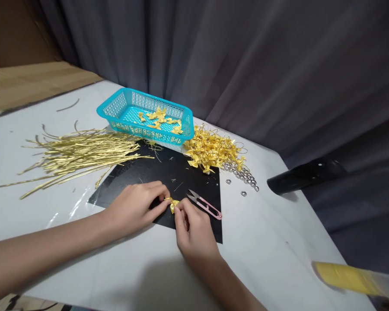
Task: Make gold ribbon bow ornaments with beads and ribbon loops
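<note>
A small yellow ribbon bow (173,205) is pinched between my two hands, low over the black mat (155,172). My left hand (141,203) grips its left side, thumb and forefinger together, where a bit of gold cord shows. On its right edge, the fingertips of my right hand (192,224) are closed. Pink-handled thread snips (205,204) lie on the mat just beyond my right hand, blades pointing up and left. My fingers hide part of the bow.
Gold cords (84,153) lie bundled at the left. A blue basket (116,123) holds loose yellow bows. Beside it are a heap of corded yellow bows (214,149) and silver beads (243,175). A black cylindrical object (298,177) and a yellow-and-clear object (353,277) are at the right.
</note>
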{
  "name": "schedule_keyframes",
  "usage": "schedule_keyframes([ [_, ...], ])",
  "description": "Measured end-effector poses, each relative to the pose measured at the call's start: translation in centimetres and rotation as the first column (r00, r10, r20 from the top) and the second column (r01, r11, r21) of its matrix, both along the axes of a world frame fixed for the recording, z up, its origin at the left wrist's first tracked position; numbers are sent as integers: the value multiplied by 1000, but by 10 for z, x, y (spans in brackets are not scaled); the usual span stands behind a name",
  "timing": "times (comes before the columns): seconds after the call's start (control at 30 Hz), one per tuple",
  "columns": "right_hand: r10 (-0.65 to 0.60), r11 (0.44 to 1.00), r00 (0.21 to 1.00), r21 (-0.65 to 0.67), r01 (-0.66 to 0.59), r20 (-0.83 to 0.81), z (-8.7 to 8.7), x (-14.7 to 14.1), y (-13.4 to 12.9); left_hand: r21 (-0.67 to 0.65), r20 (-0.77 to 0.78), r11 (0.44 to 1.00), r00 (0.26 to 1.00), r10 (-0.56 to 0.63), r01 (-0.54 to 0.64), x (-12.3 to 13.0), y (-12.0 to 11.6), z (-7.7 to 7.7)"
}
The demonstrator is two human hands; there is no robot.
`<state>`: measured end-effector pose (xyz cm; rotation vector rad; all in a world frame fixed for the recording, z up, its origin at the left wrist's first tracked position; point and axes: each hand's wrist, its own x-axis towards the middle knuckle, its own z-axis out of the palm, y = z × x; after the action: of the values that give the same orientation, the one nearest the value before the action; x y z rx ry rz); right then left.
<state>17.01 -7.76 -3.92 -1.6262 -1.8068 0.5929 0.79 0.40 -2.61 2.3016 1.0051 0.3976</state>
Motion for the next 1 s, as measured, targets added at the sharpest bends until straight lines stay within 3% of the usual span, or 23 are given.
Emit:
schedule_keyframes([
  [0.6, 26, 1000, 1000, -6, -26, -3, 2, 2, 1, -44, 55, 999, 998, -3, 6, 1, 0, -1],
  [1.0, 19, 1000, 999, 2, -19, 34, 5, -3, 1, 112, 73, 987, 990, -125, 116, -3, -2, -8],
])
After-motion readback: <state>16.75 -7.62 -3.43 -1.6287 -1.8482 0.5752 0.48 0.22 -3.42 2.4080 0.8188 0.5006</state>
